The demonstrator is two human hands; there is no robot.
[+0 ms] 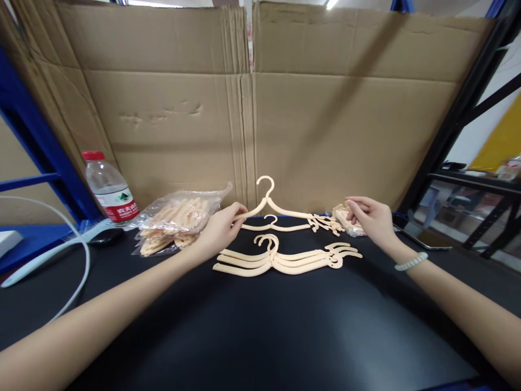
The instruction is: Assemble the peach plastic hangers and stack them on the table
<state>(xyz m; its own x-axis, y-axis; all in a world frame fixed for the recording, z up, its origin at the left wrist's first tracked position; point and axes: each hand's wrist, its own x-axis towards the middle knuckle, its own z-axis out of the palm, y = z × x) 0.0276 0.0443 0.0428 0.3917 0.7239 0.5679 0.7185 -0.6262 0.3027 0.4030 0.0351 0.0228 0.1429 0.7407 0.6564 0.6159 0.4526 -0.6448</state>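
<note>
My left hand (223, 225) is closed on the left end of a cream plastic clothes hanger (285, 212), pinching it between thumb and fingers. Its hook points up, and its right end meets a cluster of branching, antler-like cream pieces (325, 224). Behind and below it, another hanger (285, 228) lies on the black table. Closer to me, several matching hangers (248, 266) lie overlapped, with curved shapes at their right ends. My right hand (368, 217) is raised at the right with loosely bent fingers, nothing visible in them, beside a small clear bag of cream pieces (345, 217).
On the left lie clear bags of cream parts (179, 217), with a red-capped water bottle (109, 190), a black mouse-like object (106, 237) and a white cable (86, 260) nearby. A phone-like slab (423, 234) lies at right. Cardboard (325, 108) walls the back of the black table (260, 331).
</note>
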